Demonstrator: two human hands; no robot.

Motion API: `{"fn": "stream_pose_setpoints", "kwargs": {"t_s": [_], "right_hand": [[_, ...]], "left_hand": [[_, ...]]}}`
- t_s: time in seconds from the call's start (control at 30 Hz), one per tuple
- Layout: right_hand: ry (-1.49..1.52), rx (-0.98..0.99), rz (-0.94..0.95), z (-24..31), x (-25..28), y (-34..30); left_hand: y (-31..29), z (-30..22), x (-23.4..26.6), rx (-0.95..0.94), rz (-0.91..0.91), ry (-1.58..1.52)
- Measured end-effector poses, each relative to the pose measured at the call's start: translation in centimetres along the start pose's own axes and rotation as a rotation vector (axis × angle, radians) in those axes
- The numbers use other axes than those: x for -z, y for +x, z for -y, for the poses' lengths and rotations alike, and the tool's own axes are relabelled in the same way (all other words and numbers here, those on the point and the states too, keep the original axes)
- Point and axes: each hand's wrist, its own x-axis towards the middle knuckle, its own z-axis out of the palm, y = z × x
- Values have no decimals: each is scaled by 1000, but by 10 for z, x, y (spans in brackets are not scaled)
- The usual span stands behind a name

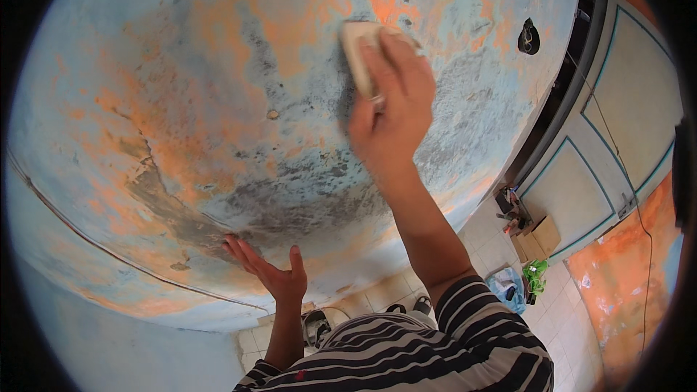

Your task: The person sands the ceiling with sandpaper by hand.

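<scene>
My right hand (392,101) is raised high, its fingers wrapped round a pale, flat sanding block (357,47), which is held against the wall. Both are slightly blurred. The wall (305,145) carries light blue paint worn away in patches, with orange and dark grey layers showing through. Lower and to the left, my left hand (272,268) has its fingers spread and holds nothing. Its fingertips are at the grey, flaking patch (189,218) of the wall; whether they touch it I cannot tell.
A thin pipe or cable (138,258) runs along the wall at lower left. A dark hole with wires (528,38) sits at upper right. On the tiled floor are a cardboard box (539,239), a green plastic bag (535,276) and a bluish bag (507,289). Pale door panels (573,189) stand at right.
</scene>
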Motion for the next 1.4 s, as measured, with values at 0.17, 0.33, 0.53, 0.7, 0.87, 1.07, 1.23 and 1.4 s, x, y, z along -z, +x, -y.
{"fn": "stream_pose_setpoints", "kwargs": {"t_s": [0.17, 0.33, 0.53, 0.7, 0.87, 1.07, 1.23, 1.4], "right_hand": [[-46, 30, 45, -24, 10, 1], [66, 103, 43, -8, -1, 3], [91, 4, -84, -50, -1, 4], [189, 362, 244, -38, 8, -3], [67, 84, -129, -125, 17, -16], [70, 239, 208, -168, 62, -6], [159, 182, 274, -221, 88, 8], [142, 208, 139, -288, 116, 36]], "left_hand": [[3, -4, -6, -28, -18, 6], [-2, -2, -10, -18, -36, 7], [-4, -13, -15, 21, -24, -12], [-12, -27, -18, 67, 2, 1], [-17, -53, -35, 166, 23, -61], [-24, -98, -78, 135, 24, -22], [-17, -153, -130, 43, 25, 24], [-10, -201, -171, 51, -32, 26]]}}
